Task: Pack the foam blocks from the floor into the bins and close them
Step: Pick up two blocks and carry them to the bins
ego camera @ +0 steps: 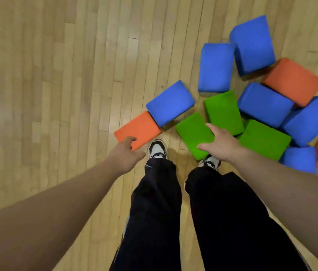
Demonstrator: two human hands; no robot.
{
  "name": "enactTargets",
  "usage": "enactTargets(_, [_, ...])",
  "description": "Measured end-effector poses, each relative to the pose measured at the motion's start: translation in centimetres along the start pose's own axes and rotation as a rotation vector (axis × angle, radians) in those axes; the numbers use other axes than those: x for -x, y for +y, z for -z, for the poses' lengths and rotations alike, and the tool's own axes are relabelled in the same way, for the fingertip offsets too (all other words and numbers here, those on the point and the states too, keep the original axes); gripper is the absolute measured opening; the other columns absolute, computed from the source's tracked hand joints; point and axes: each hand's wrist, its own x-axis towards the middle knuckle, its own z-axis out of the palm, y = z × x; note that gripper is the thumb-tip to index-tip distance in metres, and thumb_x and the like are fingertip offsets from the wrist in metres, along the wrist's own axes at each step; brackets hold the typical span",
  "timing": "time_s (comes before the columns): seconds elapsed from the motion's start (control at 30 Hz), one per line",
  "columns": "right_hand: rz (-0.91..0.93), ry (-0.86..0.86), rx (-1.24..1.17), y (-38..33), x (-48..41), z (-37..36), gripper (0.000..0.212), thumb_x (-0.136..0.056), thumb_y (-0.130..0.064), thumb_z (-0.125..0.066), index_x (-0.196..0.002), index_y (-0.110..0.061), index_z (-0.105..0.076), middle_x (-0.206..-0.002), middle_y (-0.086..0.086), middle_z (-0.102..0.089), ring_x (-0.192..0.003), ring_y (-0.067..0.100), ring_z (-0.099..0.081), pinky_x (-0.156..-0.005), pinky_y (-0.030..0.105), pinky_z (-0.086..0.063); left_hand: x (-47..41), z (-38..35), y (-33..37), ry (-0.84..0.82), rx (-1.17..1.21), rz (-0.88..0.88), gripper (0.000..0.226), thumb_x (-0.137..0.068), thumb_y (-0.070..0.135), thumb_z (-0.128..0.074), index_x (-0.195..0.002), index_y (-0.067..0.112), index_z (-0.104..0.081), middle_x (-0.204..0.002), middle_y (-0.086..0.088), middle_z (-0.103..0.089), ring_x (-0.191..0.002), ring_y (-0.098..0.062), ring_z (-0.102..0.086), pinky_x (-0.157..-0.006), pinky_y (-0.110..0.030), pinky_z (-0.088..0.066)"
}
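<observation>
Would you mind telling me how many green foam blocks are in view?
3 green blocks: one at the right hand, one just beyond it, one further right. Others may be hidden.

1. Your left grip (127, 155) and right grip (222, 145) are bare hands.
2. Your left forearm (56, 202) and right forearm (281, 182) are bare right up to the frame edge.
3. You wear loose black trousers (154, 212), wide in the leg and bunched at the hems.
4. A thin pale line edges the trouser legs at the sides, and a small white mark sits near the left hem.
5. Your left shoe (157, 149) and right shoe (210, 162) are white trainers with black panels.
</observation>
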Motion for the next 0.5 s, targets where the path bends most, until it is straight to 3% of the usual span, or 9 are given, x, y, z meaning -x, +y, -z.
enactTargets(0.1, [-0.031,0.027,0.055,2.2,-11.0,-4.7,0.108,-0.076,-0.051,-0.081,-0.16,-0.029,-0.018,-0.156,0.02,-0.035,-0.144,0.031,-0.036,-0.117,0.037,-0.031,-13.1,-1.1,-0.9,0.046,-0.166,-0.074,0.084,-0.086,0.041,-0.072,-0.157,0.033,-0.028,-0.138,-0.008,-0.047,-0.104,-0.025,-0.057,-0.077,-0.034,-0.047])
enactTargets(0.2, [-0.082,0.064,0.081,5.2,-20.7,-9.4,0.128,-0.07,-0.061,-0.082,-0.161,-0.031,0.003,-0.155,0.023,-0.033,-0.142,0.037,-0.036,-0.117,0.043,-0.032,-24.3,-2.9,-2.6,0.159,-0.357,-0.057,0.099,-0.08,0.054,-0.076,-0.158,0.038,-0.018,-0.146,-0.011,-0.04,-0.13,-0.036,-0.045,-0.099,-0.05,-0.047])
enactTargets(0.3, [-0.135,0.205,0.017,7.4,-24.8,-12.5,0.141,-0.063,-0.061,-0.087,-0.159,-0.029,0.012,-0.155,0.02,-0.033,-0.138,0.039,-0.039,-0.115,0.046,-0.034,-30.1,-4.8,-5.0,0.21,-0.454,-0.032,0.111,-0.074,0.063,-0.077,-0.158,0.038,-0.009,-0.152,-0.009,-0.035,-0.138,-0.036,-0.038,-0.106,-0.054,-0.042])
enactTargets(0.4, [-0.102,0.276,0.024,9.6,-25.3,-15.1,0.133,-0.068,-0.048,-0.089,-0.159,-0.031,0.006,-0.151,0.017,-0.033,-0.133,0.039,-0.043,-0.112,0.047,-0.038,-31.9,-7.4,-7.6,0.164,-0.425,-0.106,0.109,-0.075,0.054,-0.079,-0.155,0.044,-0.006,-0.146,-0.007,-0.036,-0.129,-0.036,-0.046,-0.102,-0.054,-0.046])
enactTargets(0.5, [0.007,0.143,-0.027,9.7,-23.4,-17.2,0.114,-0.078,-0.033,-0.083,-0.158,-0.033,-0.001,-0.158,0.012,-0.028,-0.133,0.036,-0.047,-0.108,0.042,-0.042,-30.7,-8.2,-8.6,0.235,-0.426,-0.147,0.097,-0.078,0.049,-0.078,-0.151,0.051,-0.013,-0.131,-0.006,-0.039,-0.119,-0.034,-0.048,-0.1,-0.05,-0.046])
